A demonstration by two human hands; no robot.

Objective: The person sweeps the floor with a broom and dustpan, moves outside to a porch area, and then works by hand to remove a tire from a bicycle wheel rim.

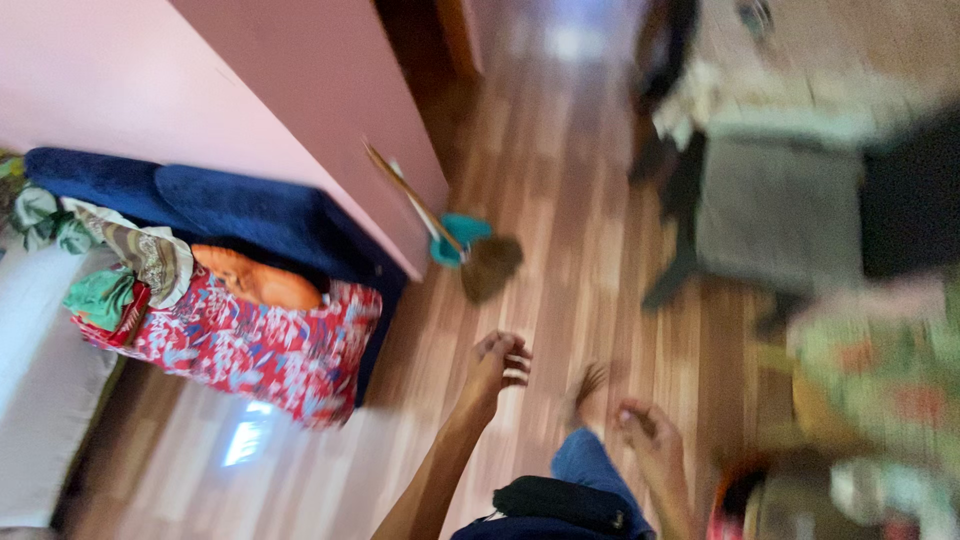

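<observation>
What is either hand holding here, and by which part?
Nothing visible: the left hand hangs with loosely curled fingers over the wooden floor; the right hand is blurred, apparently empty too.

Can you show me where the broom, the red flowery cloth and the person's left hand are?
broom [488, 265]: head view, on its brown bristles.
red flowery cloth [265, 350]: head view, middle of the fabric.
left hand [495, 365]: head view, middle of the hand.

Glossy wood-plank floor [560, 250]; plush blue sofa [230, 205] under patterned cloth [260, 350].
</observation>
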